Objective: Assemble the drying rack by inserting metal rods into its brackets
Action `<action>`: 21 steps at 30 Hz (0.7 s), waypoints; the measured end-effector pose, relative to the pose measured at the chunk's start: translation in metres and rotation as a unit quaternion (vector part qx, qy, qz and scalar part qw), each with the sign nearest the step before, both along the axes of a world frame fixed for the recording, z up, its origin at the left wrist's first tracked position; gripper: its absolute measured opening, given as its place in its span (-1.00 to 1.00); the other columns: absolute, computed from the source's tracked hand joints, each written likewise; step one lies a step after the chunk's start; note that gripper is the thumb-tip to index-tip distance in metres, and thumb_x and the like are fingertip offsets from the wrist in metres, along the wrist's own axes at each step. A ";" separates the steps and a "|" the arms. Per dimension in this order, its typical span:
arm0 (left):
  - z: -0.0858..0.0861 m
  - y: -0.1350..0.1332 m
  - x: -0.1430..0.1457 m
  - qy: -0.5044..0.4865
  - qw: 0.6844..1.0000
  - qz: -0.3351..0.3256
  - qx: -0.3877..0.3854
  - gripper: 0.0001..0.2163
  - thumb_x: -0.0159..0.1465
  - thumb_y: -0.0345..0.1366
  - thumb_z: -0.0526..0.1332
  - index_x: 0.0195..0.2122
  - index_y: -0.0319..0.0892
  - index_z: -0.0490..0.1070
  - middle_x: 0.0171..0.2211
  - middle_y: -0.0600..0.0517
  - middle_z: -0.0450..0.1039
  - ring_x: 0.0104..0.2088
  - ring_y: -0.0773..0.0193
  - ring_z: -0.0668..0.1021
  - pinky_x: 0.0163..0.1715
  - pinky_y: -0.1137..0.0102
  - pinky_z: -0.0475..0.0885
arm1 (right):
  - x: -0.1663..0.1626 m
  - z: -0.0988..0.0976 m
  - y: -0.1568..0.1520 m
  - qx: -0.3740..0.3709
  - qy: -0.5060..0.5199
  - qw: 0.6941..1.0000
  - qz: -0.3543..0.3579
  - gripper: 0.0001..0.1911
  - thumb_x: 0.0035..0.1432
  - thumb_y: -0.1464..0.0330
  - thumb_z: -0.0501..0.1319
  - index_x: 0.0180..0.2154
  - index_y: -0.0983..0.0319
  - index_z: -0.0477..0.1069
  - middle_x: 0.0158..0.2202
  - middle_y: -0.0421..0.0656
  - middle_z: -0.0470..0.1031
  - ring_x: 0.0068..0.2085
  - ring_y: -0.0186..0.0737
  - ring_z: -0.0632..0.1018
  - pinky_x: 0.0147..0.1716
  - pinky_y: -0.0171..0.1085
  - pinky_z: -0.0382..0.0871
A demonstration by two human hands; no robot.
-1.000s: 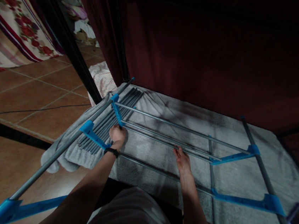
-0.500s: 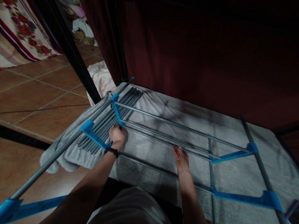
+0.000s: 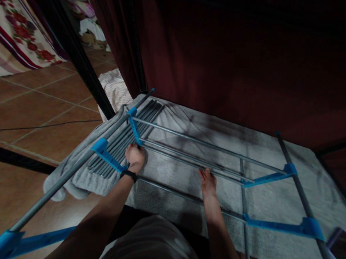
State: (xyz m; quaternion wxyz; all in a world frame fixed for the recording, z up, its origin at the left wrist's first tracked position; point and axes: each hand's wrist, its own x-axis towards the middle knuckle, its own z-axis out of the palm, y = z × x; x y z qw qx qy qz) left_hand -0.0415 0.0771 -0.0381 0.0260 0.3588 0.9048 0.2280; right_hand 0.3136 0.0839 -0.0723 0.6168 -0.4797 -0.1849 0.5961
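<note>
Obs. vs. last sec.: v. little change; your view has swung slightly R, bringing more of the dark slab [image 3: 345, 251] into sight, well R of your R fingers. Your L hand [image 3: 134, 157] and R hand [image 3: 209, 183] hold approx. the same spots on the frame. L fingers curled in at the lower tip of the L bracket [image 3: 134, 129]; fingertips hidden, so can't tell what they grip. R fingers part-curled, palm up, touching the rod [image 3: 173, 156] from the near side; firm grip n/c. Rod runs between the two sets of fingers, then on past the R ones to approx. the tip of the R bracket [image 3: 265, 177]; seating at either end can't be verified. 2nd rod [image 3: 175, 150] lies just beyond it. Tubes [image 3: 150, 110] lie bundled beside and beyond your L fingers, on the grey blanket [image 3: 171, 174]. Assessment: no visible shift of rod vs. brackets, so work at the L joint looks to be at the same pt.
</note>
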 end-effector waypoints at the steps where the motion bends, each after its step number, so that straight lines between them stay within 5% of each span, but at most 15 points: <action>1: 0.000 0.000 0.000 0.001 1.000 0.001 0.000 -0.74 0.32 -0.24 0.10 -0.13 -0.23 0.52 -0.10 -0.26 0.51 -0.03 -0.07 0.49 -0.05 0.16 0.31 | 0.000 0.000 0.000 0.001 -0.004 1.000 -0.002 -0.62 -0.19 0.14 0.56 -0.50 0.14 0.43 -0.52 -0.28 0.56 -0.38 -0.23 0.63 -0.09 -0.13 0.58; 10: 0.000 0.001 0.001 0.019 1.000 0.006 -0.011 -0.74 0.31 -0.22 0.12 -0.13 -0.23 0.52 -0.09 -0.25 0.51 -0.02 -0.06 0.50 0.01 0.14 0.34 | -0.004 -0.005 -0.001 0.032 -0.015 0.999 0.013 -0.61 -0.11 0.08 0.51 -0.46 0.13 0.40 -0.51 -0.29 0.50 -0.34 -0.20 0.63 -0.05 -0.09 0.56; 16: 0.010 0.002 0.006 0.010 0.999 0.014 -0.027 -0.73 0.28 -0.19 0.14 -0.14 -0.25 0.49 -0.06 -0.25 0.49 -0.03 -0.09 0.49 -0.04 0.10 0.38 | -0.018 0.009 0.003 -0.033 -0.014 0.998 -0.048 -0.59 -0.08 0.03 0.47 -0.45 0.11 0.35 -0.53 -0.29 0.47 -0.30 -0.15 0.62 -0.04 -0.07 0.52; 21: 0.011 0.012 0.005 -0.014 0.996 0.052 -0.072 -0.73 0.25 -0.15 0.18 -0.13 -0.18 0.46 0.03 -0.15 0.50 0.04 -0.06 0.46 0.02 0.08 0.36 | -0.014 0.018 -0.003 -0.007 -0.010 1.000 0.013 -0.66 -0.01 0.04 0.40 -0.41 0.09 0.36 -0.43 -0.23 0.55 -0.23 -0.08 0.63 -0.02 0.03 0.51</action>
